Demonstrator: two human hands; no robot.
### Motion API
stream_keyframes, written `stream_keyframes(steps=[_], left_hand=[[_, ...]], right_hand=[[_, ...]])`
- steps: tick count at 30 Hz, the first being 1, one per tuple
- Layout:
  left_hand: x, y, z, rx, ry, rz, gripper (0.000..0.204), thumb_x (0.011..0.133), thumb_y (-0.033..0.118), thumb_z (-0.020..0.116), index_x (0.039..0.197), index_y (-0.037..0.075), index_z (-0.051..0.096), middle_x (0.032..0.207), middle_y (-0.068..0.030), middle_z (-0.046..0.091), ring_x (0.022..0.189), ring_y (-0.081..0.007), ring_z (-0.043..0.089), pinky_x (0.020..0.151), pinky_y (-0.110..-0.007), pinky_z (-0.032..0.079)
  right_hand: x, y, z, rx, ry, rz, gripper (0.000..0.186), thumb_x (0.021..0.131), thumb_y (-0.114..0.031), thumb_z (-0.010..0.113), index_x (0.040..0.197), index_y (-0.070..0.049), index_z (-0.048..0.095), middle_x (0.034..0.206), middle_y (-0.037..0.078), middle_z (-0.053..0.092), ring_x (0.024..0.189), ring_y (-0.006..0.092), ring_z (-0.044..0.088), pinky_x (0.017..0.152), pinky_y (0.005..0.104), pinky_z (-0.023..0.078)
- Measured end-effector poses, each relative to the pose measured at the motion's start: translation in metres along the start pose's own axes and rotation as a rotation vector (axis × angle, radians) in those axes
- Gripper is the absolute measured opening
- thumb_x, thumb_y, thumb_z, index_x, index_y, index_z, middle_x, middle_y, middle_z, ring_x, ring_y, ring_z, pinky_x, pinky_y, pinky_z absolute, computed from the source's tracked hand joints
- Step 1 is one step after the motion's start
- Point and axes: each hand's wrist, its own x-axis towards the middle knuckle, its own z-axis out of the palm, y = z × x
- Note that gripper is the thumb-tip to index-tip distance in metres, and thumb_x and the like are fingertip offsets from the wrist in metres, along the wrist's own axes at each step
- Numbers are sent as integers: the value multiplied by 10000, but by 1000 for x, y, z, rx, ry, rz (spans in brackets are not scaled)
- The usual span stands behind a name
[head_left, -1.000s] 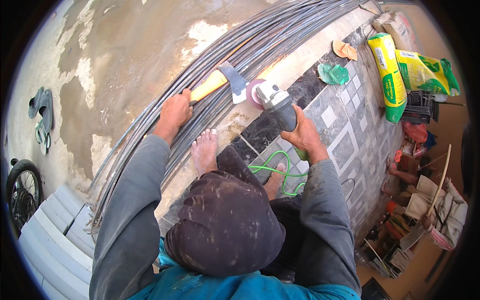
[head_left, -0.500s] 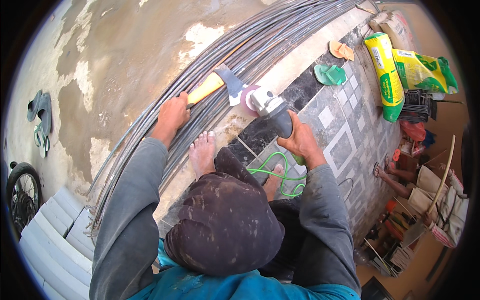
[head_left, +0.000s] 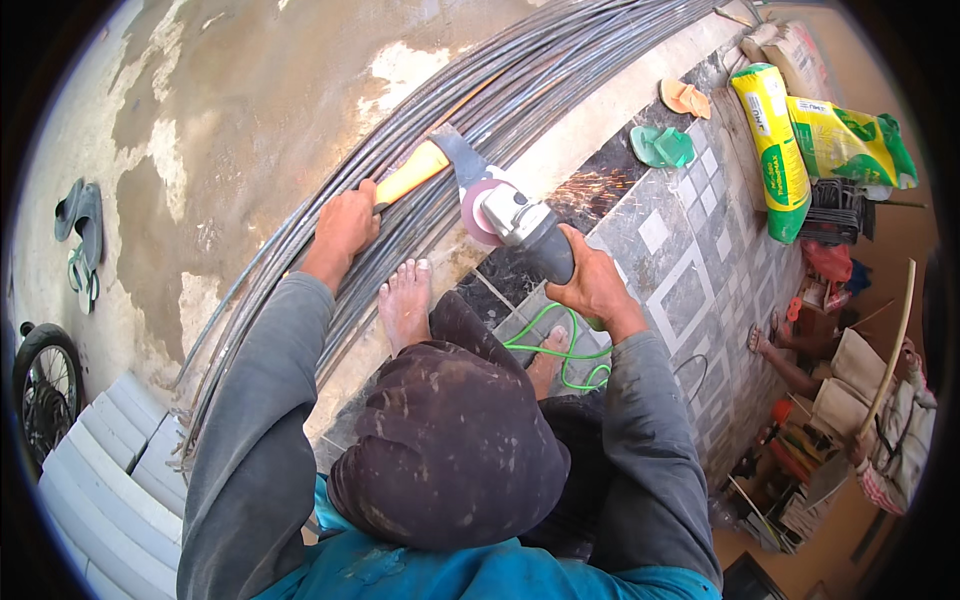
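My left hand [head_left: 345, 228] grips a tool with a yellow handle [head_left: 410, 172] and a grey, axe-like metal head [head_left: 458, 152], held over a bundle of long metal rods. My right hand [head_left: 598, 282] grips a white-and-dark angle grinder [head_left: 532, 236]. Its reddish disc [head_left: 480, 212] meets the lower part of the metal head, and orange sparks [head_left: 590, 190] spray to the right over the dark tiles. A green cable [head_left: 565, 360] runs looped beneath the grinder by my bare right foot.
Rod bundle [head_left: 250, 300] crosses diagonally. Left: sandals [head_left: 85, 240], wheel [head_left: 45, 390], grey slabs [head_left: 105, 470]. Right: orange sandals [head_left: 683, 98], green sandals [head_left: 660, 147], yellow-green sacks [head_left: 780, 155], assorted tools, and a co-worker's leg [head_left: 790, 370] and hand [head_left: 860, 450] near a pale stick [head_left: 895, 340].
The grinder and my right hand have shifted slightly left and down along the metal head. Sparks now show on the tiles. The co-worker's legs have come further into view.
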Motion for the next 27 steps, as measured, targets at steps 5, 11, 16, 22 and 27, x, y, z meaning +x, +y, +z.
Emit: stream_keyframes(steps=[5,11,16,22,27], left_hand=[[2,-3,7,-24,53,16,371,853,166,752,1098,29,509,913,-269,710,932,-473,695,809,-572,542],[2,-5,6,-17,39,16,370,862,174,756,1094,26,508,924,-271,715,935,-467,698,816,-568,545],[2,-1,6,-21,32,-3,367,853,164,747,1102,27,515,920,-272,715,941,-460,703,829,-564,549],[0,-6,9,-12,48,17,349,858,153,733,1099,24,515,912,-268,714,931,-460,704,833,-561,551],[7,-1,9,-22,60,10,360,842,154,742,1088,23,513,906,-275,710,925,-466,702,829,-562,552]], right_hand=[[12,15,-9,110,85,65,893,702,-256,793,1495,-49,437,1030,310,720,1002,496,694,907,505,553],[-4,2,2,35,-26,7,898,688,-270,787,1494,-75,444,1027,313,722,983,504,695,914,518,556],[19,13,-12,92,97,86,894,687,-264,783,1495,-80,446,1035,318,718,987,502,694,911,519,554],[2,8,5,37,3,2,925,678,-278,803,1502,-67,439,1043,313,721,1004,494,693,922,512,551],[13,23,-5,127,123,94,927,677,-267,805,1501,-53,436,1052,317,721,1003,495,695,917,520,549]])
